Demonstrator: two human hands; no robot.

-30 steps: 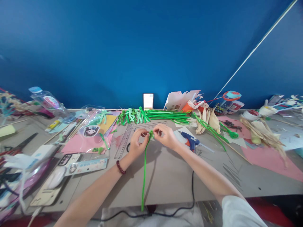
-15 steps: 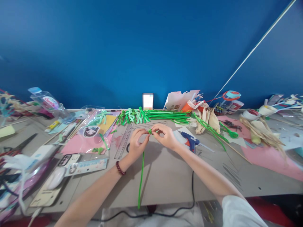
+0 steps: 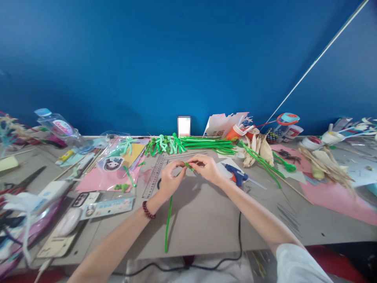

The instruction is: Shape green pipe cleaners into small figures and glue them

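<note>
Both hands meet over the middle of the grey table, pinching a green pipe cleaner [image 3: 168, 224]. My left hand [image 3: 171, 179] is closed on it between thumb and fingertips, and its long tail hangs down below that hand towards the table's front edge. My right hand [image 3: 206, 169] is closed on the small bent green end, fingertips close to the left ones. Part of the end is hidden by the fingers. Behind the hands lie a bundle of straight green pipe cleaners [image 3: 206, 143] and a cluster of bent green pieces [image 3: 166, 144].
A blue glue gun [image 3: 237, 174] lies right of my right hand, its black cord [image 3: 240, 236] running over the front edge. A clear ruler [image 3: 153, 179] is left of my left hand. Pink paper [image 3: 91, 179], a plastic bottle [image 3: 60, 125] and dried husks [image 3: 259, 151] surround the work area.
The hanging tail of the pipe cleaner has swung to the left. My fingers have shifted slightly at the bent end, and my right fingertips have moved a little leftward.
</note>
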